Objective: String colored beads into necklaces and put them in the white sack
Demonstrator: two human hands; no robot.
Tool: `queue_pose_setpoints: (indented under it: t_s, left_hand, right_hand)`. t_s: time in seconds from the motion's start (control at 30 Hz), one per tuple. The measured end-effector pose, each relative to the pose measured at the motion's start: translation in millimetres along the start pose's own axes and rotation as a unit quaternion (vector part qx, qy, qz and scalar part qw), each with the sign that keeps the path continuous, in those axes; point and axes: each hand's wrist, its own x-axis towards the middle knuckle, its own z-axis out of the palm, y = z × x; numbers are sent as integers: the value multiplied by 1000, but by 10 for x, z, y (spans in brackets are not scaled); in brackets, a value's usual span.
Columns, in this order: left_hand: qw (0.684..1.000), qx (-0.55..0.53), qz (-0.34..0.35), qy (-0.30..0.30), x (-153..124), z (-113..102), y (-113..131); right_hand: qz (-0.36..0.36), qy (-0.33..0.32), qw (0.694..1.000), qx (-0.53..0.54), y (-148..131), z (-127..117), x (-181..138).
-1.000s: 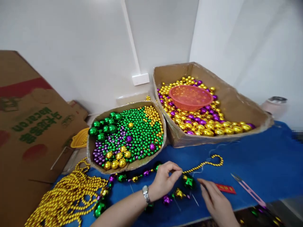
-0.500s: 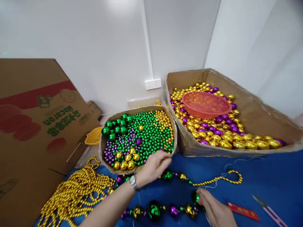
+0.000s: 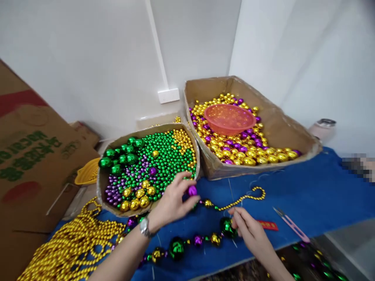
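Note:
My left hand (image 3: 172,201) pinches a purple bead (image 3: 192,190) at the front edge of the round cardboard tray (image 3: 103,183) of green, purple and gold beads. My right hand (image 3: 249,231) is closed in a pinch beside a large green bead (image 3: 226,227) on a strand of mixed beads (image 3: 187,242) lying on the blue cloth (image 3: 316,195). A thin thread rises from its fingers. A strand of small gold beads (image 3: 243,199) curls just beyond both hands.
A larger cardboard box (image 3: 281,121) holds gold and purple beads and an orange plastic bowl (image 3: 229,118). Gold bead strands (image 3: 70,246) pile at the left. Pink snips (image 3: 291,224) and a red strip (image 3: 268,225) lie to the right. Flattened cartons (image 3: 26,156) stand left.
My left hand has come away from the tray with a purple bead in its fingers. My right hand has risen slightly beside the large green bead. The view has shifted.

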Motion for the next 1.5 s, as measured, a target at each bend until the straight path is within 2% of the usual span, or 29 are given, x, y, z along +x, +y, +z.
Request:
queue_pose_setpoints:
  t_s: [0.07,0.1,0.13,0.2,0.3,0.37,0.5,0.6,0.73,0.8,0.9,0.93,0.97,1.03,1.07,1.13,1.23,1.33,1.5]
  left_hand:
    - [983,-61,37,-167,-166,247,112]
    - [968,-78,56,-231,-232,401,106]
    - [959,-90,71,-258,-281,565,61]
    - [957,-91,76,-264,-321,867,-108]
    - [956,-30,96,-276,-296,1137,-377]
    - [950,59,110,-285,-281,1181,-466]
    - [926,204,121,-294,-275,1090,-452]
    - [918,231,117,-301,-260,963,-429]
    - [926,198,70,-313,-249,749,-441]
    - [949,126,40,-285,-248,641,-423]
    - [983,-69,-69,-155,-226,528,-353]
    - [976,-152,-122,-97,-210,506,-325]
    - [956,-236,-170,-42,-190,491,-296]
    - [897,-375,-228,41,-147,471,-243]
    - [871,-424,-238,64,-127,462,-219]
    - [835,-487,-243,86,-97,439,-178]
    - [805,-534,-240,95,-87,396,-144]
    - [797,-550,-231,97,-97,363,-150]
    - [795,-557,-206,127,-101,362,-174]
  right_hand:
    - [21,-15,999,30,-59,-39,12]
    - [22,-22,999,38,-93,-43,16]
    - [16,-28,999,42,-128,-39,17]
    - [-4,-39,999,37,-197,-19,12]
    - [-55,-47,997,3,-275,-42,8]
    - [-70,-10,997,-10,-299,-133,28]
    - [-42,152,985,72,-284,-406,99]
    - [-32,222,966,129,-251,-502,116]
    - [-16,240,962,126,-199,-461,68]
    - [-18,240,964,110,-186,-428,31]
    - [-34,183,981,51,-211,-347,-26]
    - [-44,145,988,15,-230,-302,-45]
    - [-61,108,992,-27,-251,-247,-64]
    - [-108,56,987,-101,-290,-123,-96]
    - [-135,43,982,-125,-304,-63,-109]
    - [-179,35,972,-147,-317,28,-128]
    - [-216,58,962,-159,-307,69,-135]
    - [-244,90,950,-174,-290,44,-122]
    - [-279,105,933,-202,-297,47,-100]
